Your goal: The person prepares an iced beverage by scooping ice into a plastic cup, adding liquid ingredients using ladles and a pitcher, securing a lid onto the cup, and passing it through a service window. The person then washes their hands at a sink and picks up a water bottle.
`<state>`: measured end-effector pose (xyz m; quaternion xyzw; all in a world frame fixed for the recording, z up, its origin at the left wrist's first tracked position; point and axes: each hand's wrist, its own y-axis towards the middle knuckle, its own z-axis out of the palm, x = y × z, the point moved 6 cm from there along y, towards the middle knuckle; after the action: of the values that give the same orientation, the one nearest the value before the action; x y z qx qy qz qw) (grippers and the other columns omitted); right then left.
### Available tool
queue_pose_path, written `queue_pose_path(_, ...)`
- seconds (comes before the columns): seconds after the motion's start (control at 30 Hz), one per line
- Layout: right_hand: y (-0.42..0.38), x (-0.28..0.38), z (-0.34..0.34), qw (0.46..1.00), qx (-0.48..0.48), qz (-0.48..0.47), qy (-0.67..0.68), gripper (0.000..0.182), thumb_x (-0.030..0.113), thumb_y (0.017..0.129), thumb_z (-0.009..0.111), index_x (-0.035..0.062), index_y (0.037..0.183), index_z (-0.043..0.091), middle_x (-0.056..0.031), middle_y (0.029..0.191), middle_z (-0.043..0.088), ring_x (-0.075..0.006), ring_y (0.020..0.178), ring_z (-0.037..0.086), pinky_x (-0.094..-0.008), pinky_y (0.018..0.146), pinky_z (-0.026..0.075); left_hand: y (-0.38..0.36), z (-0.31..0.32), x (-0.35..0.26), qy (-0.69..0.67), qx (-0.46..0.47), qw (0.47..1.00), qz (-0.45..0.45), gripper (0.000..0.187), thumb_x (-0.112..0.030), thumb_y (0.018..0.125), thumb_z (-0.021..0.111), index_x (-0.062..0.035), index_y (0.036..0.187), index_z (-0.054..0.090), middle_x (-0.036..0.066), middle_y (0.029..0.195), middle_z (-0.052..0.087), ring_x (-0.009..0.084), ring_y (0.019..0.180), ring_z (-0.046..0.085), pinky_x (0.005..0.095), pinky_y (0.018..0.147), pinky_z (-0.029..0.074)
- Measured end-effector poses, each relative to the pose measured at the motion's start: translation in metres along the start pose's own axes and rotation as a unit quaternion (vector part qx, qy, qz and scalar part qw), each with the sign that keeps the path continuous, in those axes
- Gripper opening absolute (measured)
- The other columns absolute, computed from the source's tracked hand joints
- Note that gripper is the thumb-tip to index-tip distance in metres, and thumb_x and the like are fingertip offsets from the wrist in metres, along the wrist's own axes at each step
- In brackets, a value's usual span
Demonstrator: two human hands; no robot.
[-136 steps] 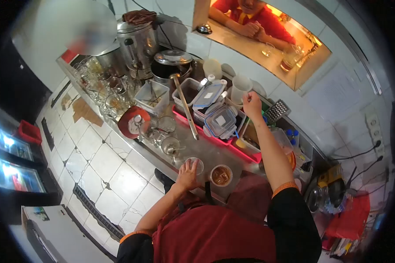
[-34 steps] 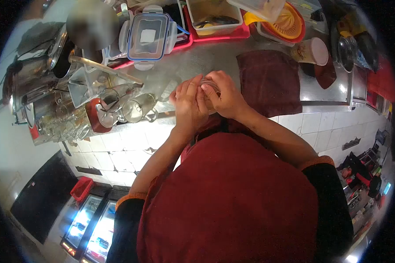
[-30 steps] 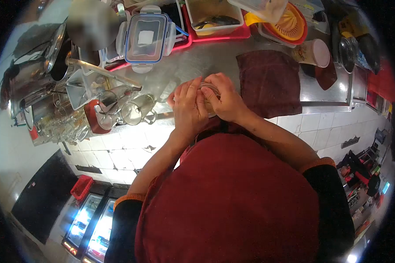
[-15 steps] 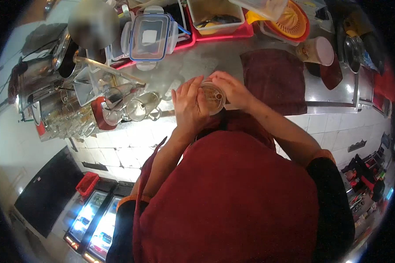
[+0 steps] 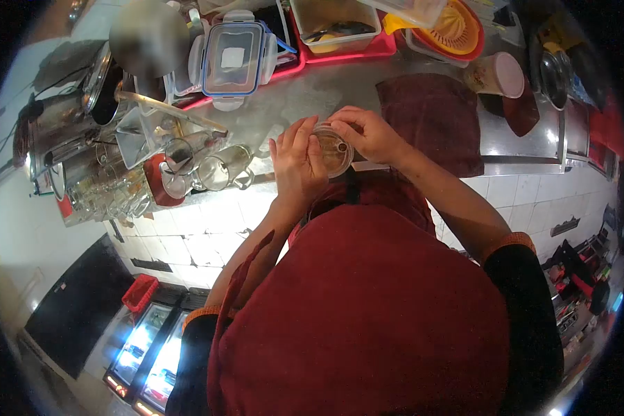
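Note:
A clear plastic cup [image 5: 335, 158] with a round see-through lid stands at the counter's front edge, close to my apron. Its lid has a small round opening toward the right. My left hand [image 5: 297, 158] is closed around the cup's left side, thumb along the rim. From the upper right, my right hand [image 5: 373, 137] bends its fingers onto the far edge of the lid. Some of those fingertips are hidden behind the hand. What the cup contains looks brownish through the lid.
Glass mugs [image 5: 218, 171] crowd the counter to the left. A dark red cloth [image 5: 430, 114] lies to the right, with a paper cup [image 5: 499, 75] beyond it. Behind are a clip-lid container [image 5: 234, 62], a pink tray [image 5: 357, 53] and an orange juicer [image 5: 457, 31].
My right hand has shifted slightly, with its fingers more bent at the lid's far edge. My left hand still holds the cup; the whole view has moved a little.

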<state>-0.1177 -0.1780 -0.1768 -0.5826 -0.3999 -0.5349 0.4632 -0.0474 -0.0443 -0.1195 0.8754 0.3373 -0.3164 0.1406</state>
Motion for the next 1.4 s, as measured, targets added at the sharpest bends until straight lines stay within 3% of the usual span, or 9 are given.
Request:
queue_pose_path(0.17, 0.000, 0.010, -0.003, 0.999, 0.015, 0.018, -0.041, 0.025, 0.020, 0.099, 0.054, -0.0002, 0.107, 0.066, -0.0073, 0.096, 0.062, -0.0135, 0.090, 0.060, -0.0279, 0.080, 0.049, 0.003, 0.002, 0.001, -0.022, 0.013, 1.000, -0.008, 0.035, -0.018, 0.095, 0.044, -0.0094, 0.127, 0.057, 0.014, 0.125, 0.058, 0.0367, 0.115, 0.053, 0.0640, 0.102, 0.030)
queue_pose_path(0.23, 0.000, 0.012, -0.004, 0.999, -0.013, 0.005, -0.044, 0.023, 0.021, 0.094, 0.060, 0.0004, 0.101, 0.066, -0.0151, 0.089, 0.062, -0.0265, 0.081, 0.063, -0.0352, 0.074, 0.051, 0.002, 0.001, 0.000, -0.011, 0.009, 1.000, -0.010, 0.036, -0.018, 0.096, 0.043, -0.0095, 0.127, 0.057, 0.014, 0.126, 0.058, 0.0371, 0.115, 0.053, 0.0640, 0.102, 0.030)
queue_pose_path(0.37, -0.008, 0.023, -0.002, 0.989, -0.053, -0.059, -0.127, 0.021, 0.020, 0.095, 0.056, -0.0004, 0.097, 0.062, -0.0186, 0.088, 0.060, -0.0353, 0.083, 0.060, -0.0395, 0.076, 0.049, 0.001, 0.003, -0.001, -0.002, 0.010, 1.000, -0.009, 0.036, -0.019, 0.096, 0.043, -0.0098, 0.128, 0.057, 0.015, 0.127, 0.057, 0.0376, 0.115, 0.053, 0.0641, 0.102, 0.030)
queue_pose_path(0.43, -0.021, 0.018, 0.000, 0.992, -0.082, 0.009, -0.092, 0.021, 0.020, 0.098, 0.051, 0.0001, 0.096, 0.055, -0.0198, 0.087, 0.057, -0.0399, 0.084, 0.056, -0.0425, 0.076, 0.046, 0.000, 0.004, -0.001, -0.012, 0.010, 1.000, -0.007, 0.036, -0.020, 0.096, 0.042, -0.0099, 0.128, 0.057, 0.015, 0.128, 0.057, 0.0384, 0.115, 0.053, 0.0643, 0.102, 0.029)
queue_pose_path(0.87, -0.052, -0.001, 0.019, 0.983, -0.163, -0.041, -0.079, 0.021, 0.018, 0.099, 0.045, 0.0004, 0.088, 0.044, -0.0212, 0.079, 0.047, -0.0386, 0.072, 0.047, -0.0447, 0.069, 0.041, -0.001, 0.006, 0.000, -0.050, -0.012, 0.999, -0.014, 0.035, -0.022, 0.097, 0.041, -0.0075, 0.125, 0.058, 0.016, 0.126, 0.058, 0.0384, 0.116, 0.054, 0.0598, 0.100, 0.033)
queue_pose_path(1.17, -0.055, -0.011, 0.019, 0.989, -0.133, 0.009, 0.064, 0.024, 0.024, 0.099, 0.050, 0.0014, 0.090, 0.047, -0.0163, 0.078, 0.050, -0.0267, 0.068, 0.049, -0.0421, 0.067, 0.043, -0.006, 0.004, -0.001, 0.017, -0.046, 0.998, 0.041, 0.038, -0.023, 0.097, 0.041, -0.0080, 0.129, 0.056, 0.019, 0.129, 0.056, 0.0397, 0.119, 0.052, 0.0573, 0.101, 0.034)
queue_pose_path(1.3, -0.079, 0.018, 0.000, 0.981, -0.180, -0.003, -0.073, 0.017, 0.020, 0.096, 0.057, 0.0041, 0.099, 0.053, -0.0071, 0.081, 0.055, -0.0173, 0.069, 0.049, -0.0338, 0.067, 0.045, -0.011, 0.011, 0.009, 0.003, -0.053, 0.998, 0.046, 0.045, -0.023, 0.097, 0.043, -0.0049, 0.137, 0.049, 0.024, 0.135, 0.050, 0.0413, 0.126, 0.046, 0.0516, 0.107, 0.032)
queue_pose_path(1.37, -0.096, 0.076, -0.012, 0.995, -0.087, -0.037, -0.008, 0.020, 0.018, 0.094, 0.058, 0.0060, 0.110, 0.059, -0.0033, 0.083, 0.056, -0.0167, 0.073, 0.051, -0.0333, 0.070, 0.045, -0.012, 0.014, 0.015, 0.032, -0.051, 0.998, 0.033, 0.046, -0.025, 0.098, 0.045, -0.0055, 0.140, 0.046, 0.025, 0.137, 0.049, 0.0419, 0.128, 0.044, 0.0518, 0.107, 0.031)
queue_pose_path(1.4, -0.111, 0.111, -0.010, 0.990, 0.117, 0.004, 0.080, 0.031, 0.014, 0.093, 0.056, 0.0064, 0.123, 0.060, -0.0027, 0.083, 0.054, -0.0183, 0.074, 0.051, -0.0349, 0.071, 0.045, -0.013, 0.008, 0.006, 0.027, -0.054, 0.998, 0.033, 0.047, -0.025, 0.098, 0.046, -0.0068, 0.142, 0.044, 0.024, 0.139, 0.047, 0.0411, 0.130, 0.042, 0.0541, 0.108, 0.029)
